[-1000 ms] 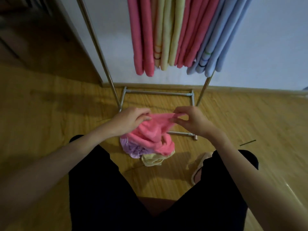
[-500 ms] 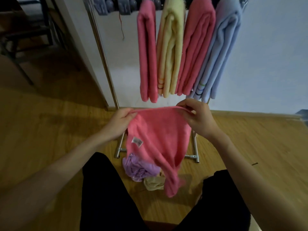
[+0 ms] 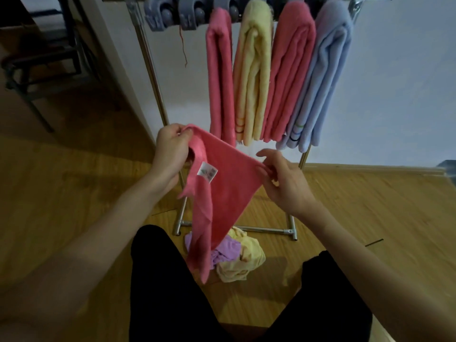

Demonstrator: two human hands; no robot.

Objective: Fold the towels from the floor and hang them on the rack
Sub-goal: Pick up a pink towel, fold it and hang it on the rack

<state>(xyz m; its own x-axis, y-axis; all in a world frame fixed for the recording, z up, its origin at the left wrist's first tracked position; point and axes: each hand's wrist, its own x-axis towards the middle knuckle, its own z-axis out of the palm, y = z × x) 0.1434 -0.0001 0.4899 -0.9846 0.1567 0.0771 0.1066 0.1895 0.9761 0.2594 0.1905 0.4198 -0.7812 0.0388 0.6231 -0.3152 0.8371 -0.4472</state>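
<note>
Cloth is the whole matter here: a coral-pink terry towel with a small white care label [image 3: 217,193] hangs in the air between the two hands, in front of the person's black-trousered legs and above the wooden floor [image 3: 74,183]. The left hand [image 3: 171,150] is clenched on one upper corner, fingers curled round a bunch of fabric, and sits higher and nearer the rack. The right hand [image 3: 283,180] pinches the opposite end of the top hem between thumb and fingertips, lower and nearer the body. So the held edge slopes down from left to right, and the towel's long axis drops from that edge towards the floor, its tail narrowing to a point just beside the left knee.

Directly under the tail lie a crumpled lilac towel [image 3: 225,250] and a crumpled pale-yellow towel [image 3: 243,262], touching each other, beside the foot bar of the silver metal rack [image 3: 150,77]. On its top rail four folded towels hang side by side: pink [image 3: 219,77], yellow [image 3: 251,77], pink [image 3: 291,75] and light blue [image 3: 325,77].

My judgement: the towel is being spread for its first fold. Both hands already hold the short edge, so levelling it means raising the right hand, after which the corners can be brought together.
</note>
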